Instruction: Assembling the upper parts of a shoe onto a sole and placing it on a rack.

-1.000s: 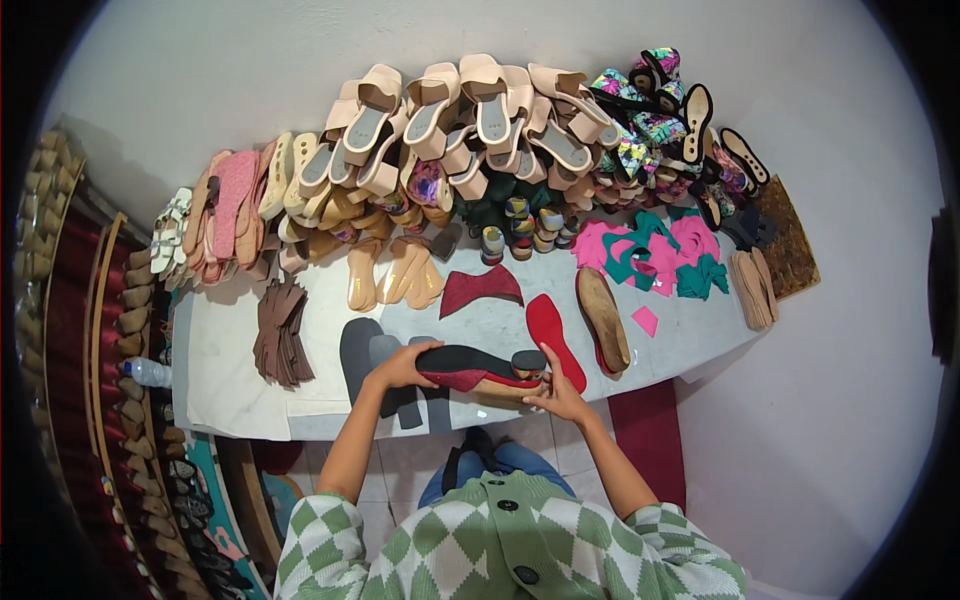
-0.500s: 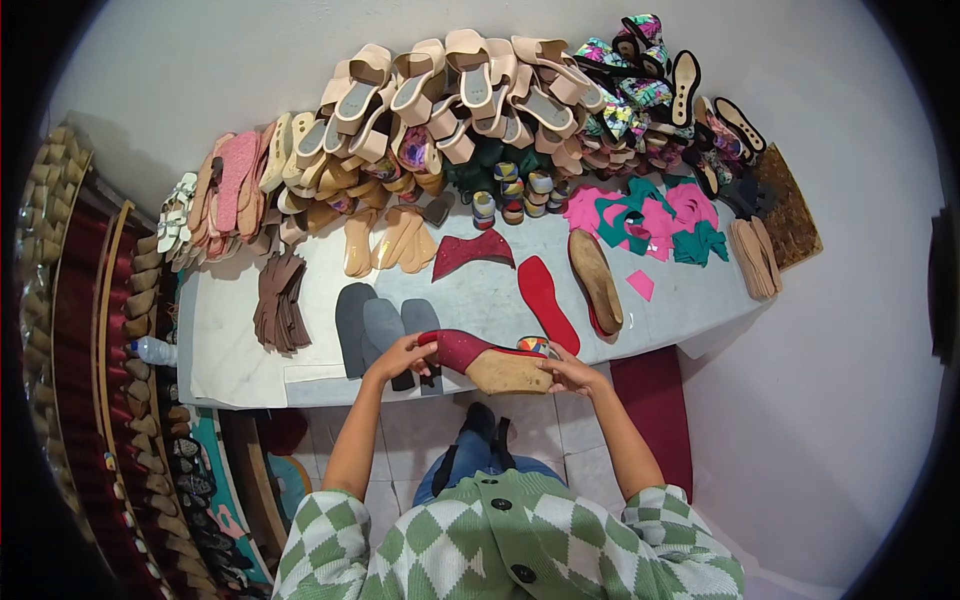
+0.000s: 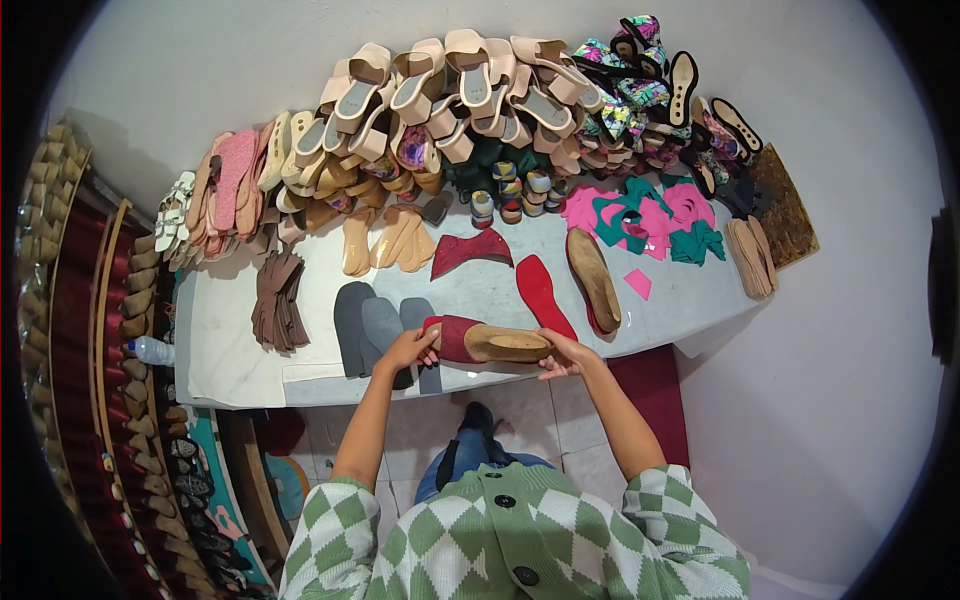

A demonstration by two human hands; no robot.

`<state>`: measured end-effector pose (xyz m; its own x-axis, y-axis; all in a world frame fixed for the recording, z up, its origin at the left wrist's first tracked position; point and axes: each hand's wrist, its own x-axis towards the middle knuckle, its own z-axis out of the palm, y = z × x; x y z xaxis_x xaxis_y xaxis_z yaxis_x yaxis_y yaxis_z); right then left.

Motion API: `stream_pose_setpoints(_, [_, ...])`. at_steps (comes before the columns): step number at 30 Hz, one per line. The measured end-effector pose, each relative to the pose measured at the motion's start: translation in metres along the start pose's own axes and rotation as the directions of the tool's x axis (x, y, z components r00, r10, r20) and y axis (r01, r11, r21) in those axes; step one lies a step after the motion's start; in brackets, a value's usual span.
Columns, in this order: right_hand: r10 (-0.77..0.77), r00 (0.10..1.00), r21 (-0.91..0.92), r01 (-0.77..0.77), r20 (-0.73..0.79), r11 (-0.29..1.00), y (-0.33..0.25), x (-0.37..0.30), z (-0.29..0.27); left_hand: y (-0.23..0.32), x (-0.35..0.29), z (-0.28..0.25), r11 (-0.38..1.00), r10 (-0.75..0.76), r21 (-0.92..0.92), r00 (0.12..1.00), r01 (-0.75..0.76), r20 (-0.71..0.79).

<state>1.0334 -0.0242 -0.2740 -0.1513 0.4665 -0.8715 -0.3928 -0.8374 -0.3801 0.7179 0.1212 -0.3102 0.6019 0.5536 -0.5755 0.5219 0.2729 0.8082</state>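
Both my hands hold a wooden shoe last (image 3: 500,342) over the near edge of the table, with a sparkly dark red upper (image 3: 457,339) wrapped around its front part. My left hand (image 3: 413,350) grips the toe end, fingers closed on it. At the heel end, my right hand (image 3: 564,354) pinches the last between thumb and fingers. Just beyond lies a bright red sole (image 3: 543,300), and right of it a second last (image 3: 593,278) with a red edge. A loose dark red upper piece (image 3: 471,254) rests farther back. Grey insoles (image 3: 384,327) lie beside and partly under my left hand.
Heeled beige sandals (image 3: 415,90) and patterned shoes are piled along the back of the table (image 3: 230,370). Brown strips (image 3: 279,302) lie at left, pink and teal cut pieces (image 3: 640,215) at back right. A rack of lasts (image 3: 145,370) and a plastic bottle (image 3: 152,350) stand at far left.
The last has been turned over in my hands, so its underside now faces up more. The colourful patterned heel piece seen by my right hand before is now hidden.
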Motion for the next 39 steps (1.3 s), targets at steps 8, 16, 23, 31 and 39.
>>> stream_pose_setpoints(8, [0.126,0.987,-0.478,-0.161,-0.105,0.864,-0.028,0.02,-0.005,-0.003,0.01,0.001,0.974,-0.04,0.215,0.988,0.073,-0.152])
stream_pose_setpoints(16, [-0.231,0.948,-0.834,-0.06,-0.22,0.549,-0.011,0.031,-0.047,0.009,0.004,0.011,0.817,0.072,0.565,0.953,0.113,-0.295])
stream_pose_setpoints(23, [-0.869,0.469,-0.778,0.6,0.155,0.185,0.038,-0.002,-0.016,-0.009,0.001,0.009,0.816,0.287,0.575,0.823,0.057,-0.49])
stream_pose_setpoints(31, [-0.94,0.313,-0.918,0.397,0.137,-0.002,0.04,0.005,-0.002,-0.002,0.001,0.019,0.841,0.305,0.541,0.794,0.035,-0.525])
stream_pose_setpoints(39, [-0.887,0.435,-0.935,0.356,0.157,0.009,0.04,0.012,-0.009,0.009,-0.01,0.036,0.837,0.375,0.547,0.695,0.032,-0.614])
